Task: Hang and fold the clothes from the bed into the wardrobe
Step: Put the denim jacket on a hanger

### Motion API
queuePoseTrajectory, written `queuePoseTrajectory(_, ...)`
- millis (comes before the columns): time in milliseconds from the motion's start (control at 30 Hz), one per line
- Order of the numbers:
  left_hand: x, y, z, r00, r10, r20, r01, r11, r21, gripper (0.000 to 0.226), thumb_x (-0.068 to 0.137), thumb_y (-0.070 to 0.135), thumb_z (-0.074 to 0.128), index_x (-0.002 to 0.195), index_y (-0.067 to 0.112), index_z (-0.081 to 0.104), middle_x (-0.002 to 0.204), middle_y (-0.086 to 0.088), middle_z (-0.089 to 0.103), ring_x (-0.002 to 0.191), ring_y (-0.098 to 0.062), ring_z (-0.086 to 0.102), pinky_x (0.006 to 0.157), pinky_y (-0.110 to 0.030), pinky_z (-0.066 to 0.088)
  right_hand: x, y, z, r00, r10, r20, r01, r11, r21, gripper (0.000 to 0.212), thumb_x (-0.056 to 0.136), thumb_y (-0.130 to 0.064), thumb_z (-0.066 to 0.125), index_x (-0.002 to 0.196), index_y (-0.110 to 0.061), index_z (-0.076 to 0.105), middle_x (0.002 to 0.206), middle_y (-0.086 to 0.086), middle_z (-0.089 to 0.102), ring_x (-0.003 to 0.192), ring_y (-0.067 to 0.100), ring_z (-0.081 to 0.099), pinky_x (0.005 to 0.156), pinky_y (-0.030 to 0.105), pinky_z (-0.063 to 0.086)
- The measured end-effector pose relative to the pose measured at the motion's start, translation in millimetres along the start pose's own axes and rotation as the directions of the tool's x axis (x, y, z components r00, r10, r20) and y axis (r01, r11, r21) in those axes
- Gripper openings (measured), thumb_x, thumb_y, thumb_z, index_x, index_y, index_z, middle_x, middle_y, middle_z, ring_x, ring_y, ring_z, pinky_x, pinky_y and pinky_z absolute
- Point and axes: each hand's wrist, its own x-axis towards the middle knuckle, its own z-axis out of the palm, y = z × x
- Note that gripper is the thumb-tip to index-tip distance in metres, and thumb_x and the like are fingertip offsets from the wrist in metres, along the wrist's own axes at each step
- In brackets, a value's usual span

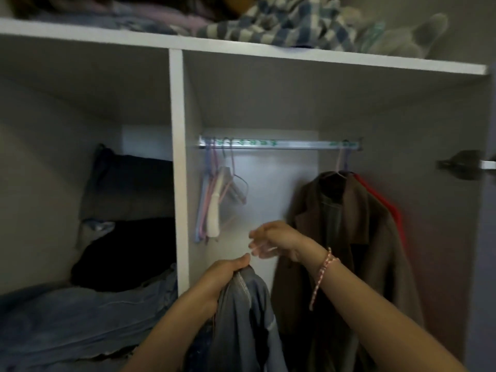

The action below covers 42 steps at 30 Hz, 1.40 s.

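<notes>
we've got the denim garment (247,312) bunched in our left hand (225,277), fingers wrapped tight round its top, low in front of the wardrobe's hanging section. our right hand (273,237) is just above it, and it's too blurry to tell if its fingers hold anything. the spare hangers (217,200) sit at the rail's (279,144) left end. our worry is that heavy denim slips off a one-handed grip, or snags the brown coat (349,226) going up.

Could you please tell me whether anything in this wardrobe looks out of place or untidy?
On the white top shelf, a blue-and-white checked cloth lies crumpled, its edge drooping over the shelf front. In the left compartment, the black clothes pile slumps unevenly. The brown coat hangs normally.
</notes>
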Motion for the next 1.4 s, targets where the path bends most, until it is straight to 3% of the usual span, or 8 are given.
queuePoseTrajectory(233, 17, 6, -9, 0.994, -0.019, -0.109, 0.020, 1.000, 0.006, 0.030, 0.081, 0.026, 0.070, 0.100, 0.004, 0.064, 0.097, -0.016, 0.069, 0.093, -0.029, 0.064, 0.091, -0.037, 0.050, 78, -67, 38, 0.991, -0.016, -0.130, 0.056, 0.950, 0.307, 0.027, 0.099, -0.020, 0.041, 0.075, -0.011, 0.048, 0.067, 0.007, 0.049, 0.055, 0.016, 0.045, 0.054, 0.024, 0.042)
queuePoseTrajectory(467, 33, 3, -12, 0.989, 0.009, -0.147, -0.003, 0.999, 0.044, 0.019, 0.082, 0.026, 0.068, 0.088, 0.008, 0.067, 0.099, -0.012, 0.070, 0.098, -0.027, 0.063, 0.094, -0.034, 0.048, 106, -74, 31, 0.968, 0.081, -0.236, 0.010, 0.931, 0.364, 0.022, 0.094, -0.001, 0.044, 0.072, -0.005, 0.047, 0.063, 0.011, 0.049, 0.051, 0.020, 0.047, 0.037, 0.023, 0.043)
queuePoseTrajectory(633, 32, 2, -15, 0.997, -0.012, -0.083, 0.018, 0.997, 0.071, 0.028, 0.082, 0.031, 0.068, 0.090, 0.004, 0.070, 0.096, -0.015, 0.071, 0.096, -0.029, 0.065, 0.091, -0.034, 0.051, 114, -61, -2, 0.819, -0.053, -0.571, 0.098, 0.994, 0.049, 0.014, 0.090, -0.007, 0.049, 0.087, 0.004, 0.056, 0.100, 0.028, 0.059, 0.087, 0.035, 0.059, 0.072, 0.036, 0.046)
queuePoseTrajectory(967, 35, 4, -10, 0.994, 0.096, -0.050, -0.089, 0.987, 0.131, 0.011, 0.081, 0.015, 0.069, 0.073, 0.008, 0.068, 0.089, -0.011, 0.070, 0.096, -0.024, 0.063, 0.097, -0.032, 0.045, 45, -17, -40, 0.650, -0.307, -0.695, 0.364, 0.929, -0.070, 0.006, 0.090, -0.007, 0.052, 0.090, -0.008, 0.058, 0.065, 0.005, 0.054, 0.060, 0.020, 0.053, 0.059, 0.027, 0.044)
queuePoseTrajectory(1033, 30, 7, -7, 0.997, 0.083, -0.003, -0.082, 0.993, 0.087, 0.008, 0.070, 0.006, 0.077, 0.072, 0.006, 0.069, 0.079, -0.007, 0.070, 0.087, -0.023, 0.063, 0.083, -0.025, 0.049, 8, -6, -32, 0.697, -0.336, -0.633, 0.387, 0.920, -0.062, 0.023, 0.089, -0.004, 0.055, 0.111, -0.008, 0.052, 0.065, 0.011, 0.057, 0.049, 0.017, 0.053, 0.047, 0.024, 0.044)
queuePoseTrajectory(1167, 15, 8, 0, 0.990, -0.038, 0.139, 0.037, 0.999, 0.007, 0.008, 0.050, 0.002, 0.070, 0.059, 0.002, 0.071, 0.069, -0.014, 0.067, 0.071, -0.026, 0.061, 0.072, -0.030, 0.048, 2, -23, -42, 0.908, -0.012, -0.419, 0.138, 0.953, 0.271, 0.057, 0.086, -0.013, 0.065, 0.133, -0.012, 0.033, 0.074, 0.016, 0.054, 0.033, 0.012, 0.045, 0.031, 0.017, 0.032)
queuePoseTrajectory(1300, 0, 3, 8, 0.972, -0.124, 0.201, 0.100, 0.987, 0.122, 0.013, 0.075, 0.002, 0.062, 0.064, 0.002, 0.068, 0.066, -0.014, 0.066, 0.062, -0.024, 0.060, 0.067, -0.028, 0.048, -11, -2, -40, 0.898, 0.033, -0.438, 0.012, 0.995, 0.100, 0.033, 0.084, -0.032, 0.068, 0.071, -0.007, 0.052, 0.056, 0.005, 0.038, 0.025, 0.003, 0.026, 0.028, 0.015, 0.019)
queuePoseTrajectory(1400, -1, -1, 15, 0.962, -0.087, 0.260, 0.017, 0.965, 0.261, 0.018, 0.080, 0.001, 0.059, 0.063, 0.004, 0.066, 0.063, -0.011, 0.065, 0.057, -0.020, 0.060, 0.063, -0.025, 0.048, -55, 27, -35, 0.852, -0.039, -0.523, 0.066, 0.997, 0.033, 0.031, 0.087, -0.029, 0.065, 0.069, -0.004, 0.060, 0.040, -0.002, 0.038, 0.027, 0.002, 0.026, 0.032, 0.013, 0.019)
